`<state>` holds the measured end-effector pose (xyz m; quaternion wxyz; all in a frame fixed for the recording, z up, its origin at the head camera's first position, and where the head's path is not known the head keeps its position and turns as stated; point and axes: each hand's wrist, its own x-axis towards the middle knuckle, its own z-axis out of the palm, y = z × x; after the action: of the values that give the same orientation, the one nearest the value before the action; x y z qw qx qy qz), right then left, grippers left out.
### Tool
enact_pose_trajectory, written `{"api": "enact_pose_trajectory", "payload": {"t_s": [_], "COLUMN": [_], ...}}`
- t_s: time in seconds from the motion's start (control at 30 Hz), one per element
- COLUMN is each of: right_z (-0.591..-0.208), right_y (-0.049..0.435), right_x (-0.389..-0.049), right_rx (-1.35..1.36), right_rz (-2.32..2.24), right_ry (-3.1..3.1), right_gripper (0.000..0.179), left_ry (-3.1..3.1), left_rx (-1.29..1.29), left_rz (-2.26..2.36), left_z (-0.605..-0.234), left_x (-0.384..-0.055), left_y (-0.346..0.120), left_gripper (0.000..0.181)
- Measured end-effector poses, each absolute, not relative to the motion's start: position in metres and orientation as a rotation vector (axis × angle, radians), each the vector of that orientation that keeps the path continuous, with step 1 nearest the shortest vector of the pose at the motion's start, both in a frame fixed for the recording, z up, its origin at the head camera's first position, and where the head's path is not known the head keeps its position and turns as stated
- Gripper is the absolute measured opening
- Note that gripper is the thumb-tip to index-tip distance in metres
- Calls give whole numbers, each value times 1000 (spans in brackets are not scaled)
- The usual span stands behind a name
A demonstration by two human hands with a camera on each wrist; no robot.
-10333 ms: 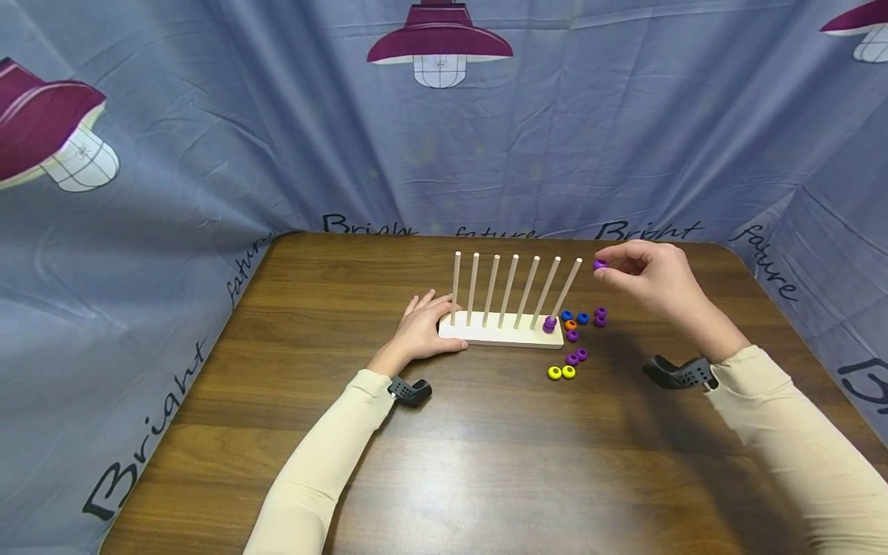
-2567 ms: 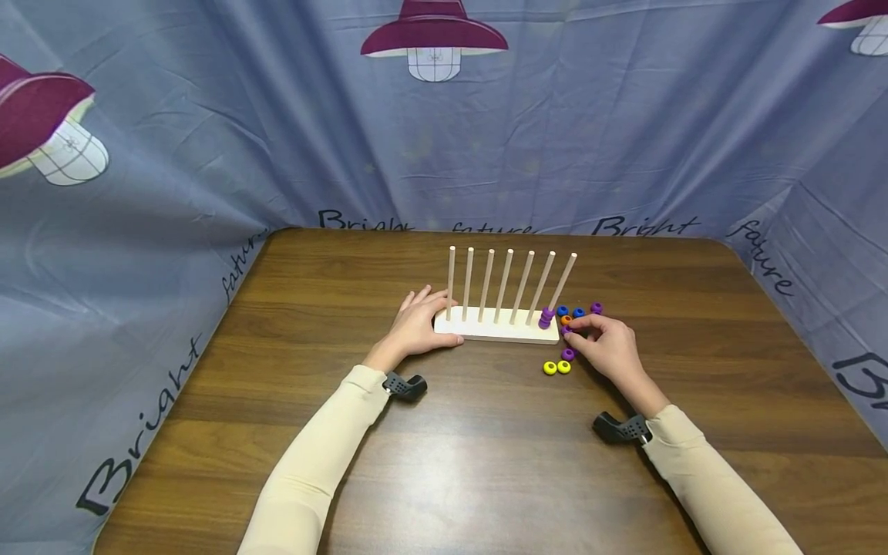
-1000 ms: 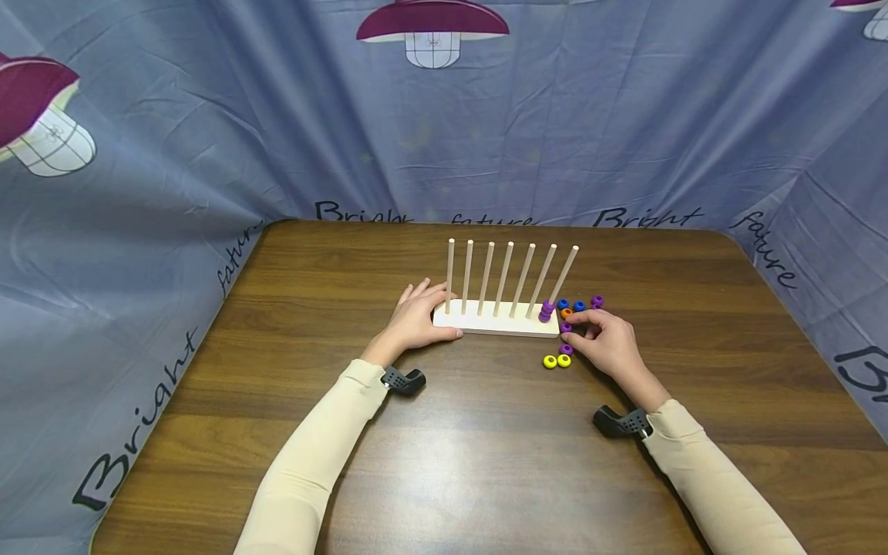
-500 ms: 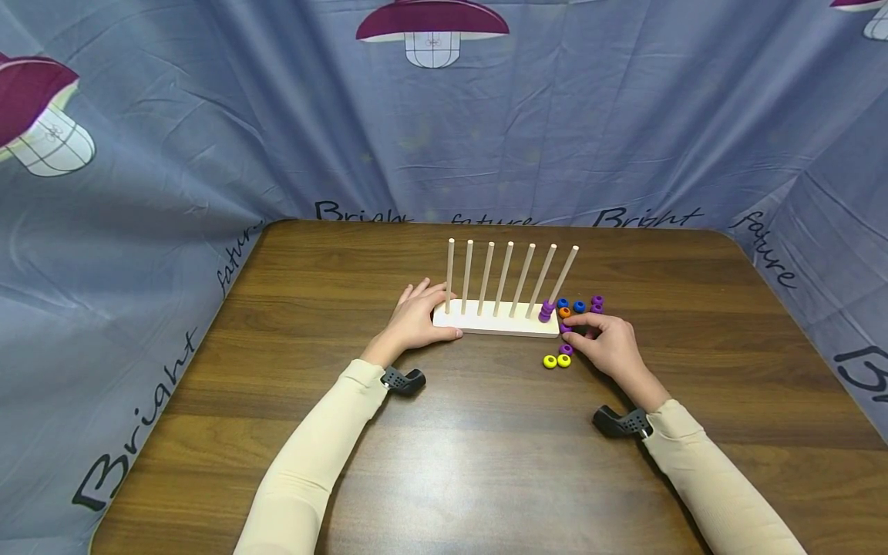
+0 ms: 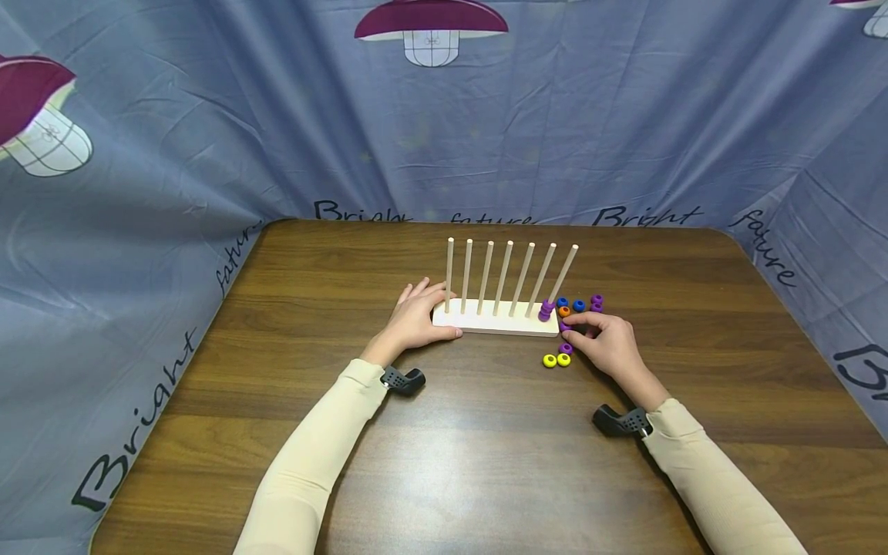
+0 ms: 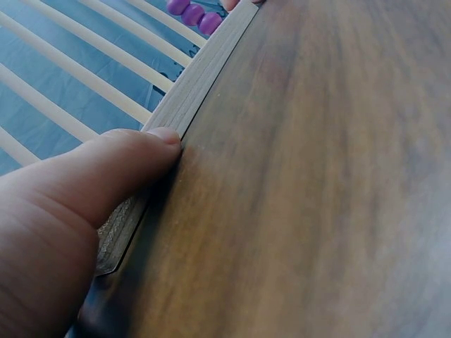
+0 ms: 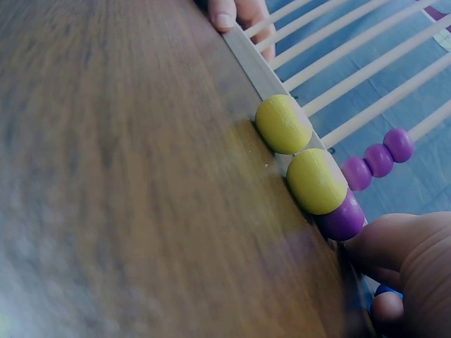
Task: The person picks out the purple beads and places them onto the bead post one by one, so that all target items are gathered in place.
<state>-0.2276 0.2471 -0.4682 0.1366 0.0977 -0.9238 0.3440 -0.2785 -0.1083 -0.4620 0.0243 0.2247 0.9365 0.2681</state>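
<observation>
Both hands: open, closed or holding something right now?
Left hand: closed on the left end of the wooden peg base.
Right hand: closed, pinching a purple bead.

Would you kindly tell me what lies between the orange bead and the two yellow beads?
In the head view, two purple beads show between them, the farther one at the fingertips of the right hand.

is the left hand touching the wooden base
Touching. The left wrist view shows it: the left hand has its thumb against the front edge of the wooden base, with no gap at the thumb tip.
</observation>
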Motion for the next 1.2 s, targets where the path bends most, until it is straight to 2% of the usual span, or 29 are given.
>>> {"api": "enact_pose_trajectory", "payload": {"t_s": [1.2], "right_z": [-470], "right_y": [248], "right_x": [-229], "right_rx": [246], "right_rz": [1001], "right_ry": [-2670], "right_gripper": [16], "left_ry": [2902], "left_rx": [697], "left_rz": [822], "left_z": [-462], "left_x": [-278], "left_y": [-108], "left_gripper": [68]}}
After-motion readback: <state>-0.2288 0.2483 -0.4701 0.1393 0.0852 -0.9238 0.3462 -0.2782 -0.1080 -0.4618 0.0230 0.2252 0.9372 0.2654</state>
